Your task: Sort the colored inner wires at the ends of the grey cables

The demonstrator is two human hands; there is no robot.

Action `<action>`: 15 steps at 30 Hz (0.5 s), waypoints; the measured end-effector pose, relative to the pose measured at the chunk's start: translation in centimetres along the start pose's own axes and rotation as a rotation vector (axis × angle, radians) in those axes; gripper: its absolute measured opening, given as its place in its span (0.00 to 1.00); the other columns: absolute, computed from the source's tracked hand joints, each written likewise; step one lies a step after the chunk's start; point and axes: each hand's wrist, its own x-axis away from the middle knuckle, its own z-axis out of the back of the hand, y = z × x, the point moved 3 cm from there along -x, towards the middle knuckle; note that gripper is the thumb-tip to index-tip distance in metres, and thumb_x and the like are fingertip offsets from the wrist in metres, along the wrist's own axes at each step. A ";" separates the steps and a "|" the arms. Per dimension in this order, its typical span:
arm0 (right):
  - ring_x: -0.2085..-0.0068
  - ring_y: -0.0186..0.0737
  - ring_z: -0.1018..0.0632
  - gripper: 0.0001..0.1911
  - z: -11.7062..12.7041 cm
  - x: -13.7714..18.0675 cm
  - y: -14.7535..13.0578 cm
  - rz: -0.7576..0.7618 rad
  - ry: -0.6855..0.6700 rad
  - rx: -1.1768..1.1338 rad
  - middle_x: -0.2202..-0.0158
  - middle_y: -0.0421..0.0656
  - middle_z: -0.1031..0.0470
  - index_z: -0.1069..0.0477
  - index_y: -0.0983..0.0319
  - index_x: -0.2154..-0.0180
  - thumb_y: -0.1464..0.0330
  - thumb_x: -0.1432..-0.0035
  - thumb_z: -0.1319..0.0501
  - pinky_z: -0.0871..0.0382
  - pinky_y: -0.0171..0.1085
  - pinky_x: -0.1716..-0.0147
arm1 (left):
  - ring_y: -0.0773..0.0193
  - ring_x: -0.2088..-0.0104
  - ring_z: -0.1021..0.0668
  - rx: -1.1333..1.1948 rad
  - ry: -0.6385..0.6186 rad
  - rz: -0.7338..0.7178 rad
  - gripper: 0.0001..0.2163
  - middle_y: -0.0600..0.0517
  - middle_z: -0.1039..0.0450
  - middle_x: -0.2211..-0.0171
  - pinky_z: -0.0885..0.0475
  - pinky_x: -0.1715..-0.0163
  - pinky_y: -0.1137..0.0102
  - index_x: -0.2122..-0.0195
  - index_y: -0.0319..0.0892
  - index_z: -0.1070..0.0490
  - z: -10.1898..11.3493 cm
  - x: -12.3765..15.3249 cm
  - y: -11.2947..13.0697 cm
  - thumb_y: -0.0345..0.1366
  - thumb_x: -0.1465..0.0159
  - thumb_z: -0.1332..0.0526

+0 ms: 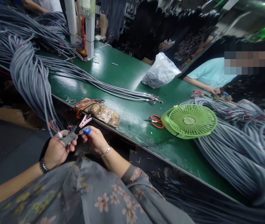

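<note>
My left hand [59, 151] is closed around the end of a grey cable, at the near edge of the bench. Several thin coloured wires [72, 128] fan out above its fingers. Something grey, perhaps a wrapping on the thumb, covers part of the grip. My right hand [96, 140], with blue tape on one finger, pinches a thin wire just right of the left hand. A pink clip [85, 120] is just beyond the fingers, by the bench edge. Beside my left hand hangs a thick bundle of grey cables [29, 71], with more coloured wire ends near the wrist.
On the green bench [132, 113] lie a taped block [101, 112], orange-handled scissors [157, 121], a green fan [189, 120] and a plastic bag [160, 71]. Grey cables [235, 155] heap at right. A co-worker in light blue [207, 73] handles things across the bench. A white post [89, 37] stands behind.
</note>
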 end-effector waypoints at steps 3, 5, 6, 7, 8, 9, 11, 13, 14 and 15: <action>0.74 0.33 0.29 0.28 0.5 -1.3 -0.5 -0.074 0.070 -0.085 0.73 0.39 0.22 0.23 0.59 0.68 0.42 0.32 0.25 0.28 0.32 0.73 | 0.68 0.88 0.31 0.011 -0.013 -0.035 0.11 0.54 0.24 0.85 0.41 0.86 0.74 0.80 0.47 0.26 -0.2 -0.1 0.3 0.40 0.62 0.25; 0.72 0.34 0.27 0.29 0.4 -2.1 -1.1 -0.104 0.066 -0.102 0.71 0.40 0.21 0.22 0.60 0.66 0.41 0.29 0.28 0.28 0.31 0.72 | 0.67 0.87 0.30 0.003 -0.035 -0.047 0.13 0.54 0.24 0.85 0.40 0.86 0.74 0.80 0.47 0.26 -0.4 -0.4 0.3 0.40 0.62 0.23; 0.71 0.34 0.27 0.29 0.3 -2.3 -1.4 -0.105 0.057 -0.103 0.71 0.41 0.21 0.21 0.60 0.65 0.41 0.29 0.28 0.27 0.31 0.71 | 0.67 0.87 0.30 -0.005 -0.047 -0.048 0.13 0.53 0.24 0.85 0.39 0.86 0.74 0.80 0.47 0.26 -0.6 -0.5 0.3 0.40 0.61 0.22; 0.70 0.35 0.27 0.29 0.1 -2.5 -1.7 -0.100 0.048 -0.103 0.70 0.41 0.21 0.21 0.60 0.64 0.41 0.29 0.28 0.26 0.32 0.71 | 0.68 0.87 0.30 -0.013 -0.057 -0.047 0.14 0.53 0.24 0.84 0.39 0.86 0.74 0.80 0.47 0.27 -0.7 -0.7 0.2 0.40 0.61 0.22; 0.70 0.35 0.27 0.29 -0.1 -2.6 -1.9 -0.094 0.041 -0.105 0.70 0.40 0.21 0.20 0.60 0.64 0.41 0.29 0.27 0.26 0.32 0.70 | 0.68 0.87 0.30 -0.019 -0.063 -0.044 0.15 0.53 0.24 0.84 0.40 0.86 0.75 0.80 0.47 0.27 -0.8 -0.8 0.2 0.41 0.61 0.21; 0.70 0.35 0.28 0.29 -0.3 -2.6 -2.0 -0.091 0.039 -0.111 0.71 0.40 0.22 0.20 0.60 0.64 0.41 0.30 0.27 0.26 0.32 0.70 | 0.68 0.87 0.30 -0.024 -0.063 -0.039 0.16 0.54 0.24 0.84 0.40 0.86 0.75 0.80 0.46 0.27 -0.9 -0.9 0.2 0.41 0.61 0.21; 0.70 0.34 0.29 0.29 -0.6 -2.6 -2.1 -0.087 0.047 -0.136 0.72 0.39 0.23 0.19 0.60 0.64 0.40 0.32 0.25 0.26 0.32 0.70 | 0.69 0.87 0.30 -0.023 -0.053 -0.024 0.16 0.54 0.24 0.85 0.41 0.86 0.76 0.79 0.46 0.27 -1.0 -1.1 0.2 0.42 0.61 0.21; 0.71 0.34 0.30 0.30 -0.9 -2.5 -2.0 -0.071 0.074 -0.163 0.73 0.38 0.25 0.19 0.60 0.65 0.40 0.33 0.24 0.26 0.32 0.70 | 0.69 0.87 0.30 -0.013 -0.034 -0.011 0.16 0.55 0.25 0.85 0.42 0.86 0.76 0.79 0.46 0.27 -1.0 -1.2 0.3 0.41 0.62 0.21; 0.71 0.34 0.30 0.30 -0.9 -2.5 -2.0 -0.060 0.090 -0.171 0.74 0.38 0.26 0.19 0.60 0.66 0.40 0.33 0.24 0.25 0.33 0.69 | 0.69 0.88 0.31 -0.008 -0.025 -0.006 0.16 0.55 0.25 0.85 0.43 0.86 0.76 0.79 0.46 0.27 -1.1 -1.2 0.3 0.41 0.63 0.22; 0.70 0.35 0.30 0.30 -1.0 -2.5 -1.9 -0.048 0.102 -0.175 0.75 0.37 0.27 0.20 0.60 0.67 0.41 0.34 0.23 0.25 0.33 0.68 | 0.69 0.88 0.31 -0.005 -0.020 -0.003 0.15 0.55 0.25 0.86 0.43 0.86 0.76 0.79 0.46 0.27 -1.1 -1.2 0.3 0.41 0.63 0.22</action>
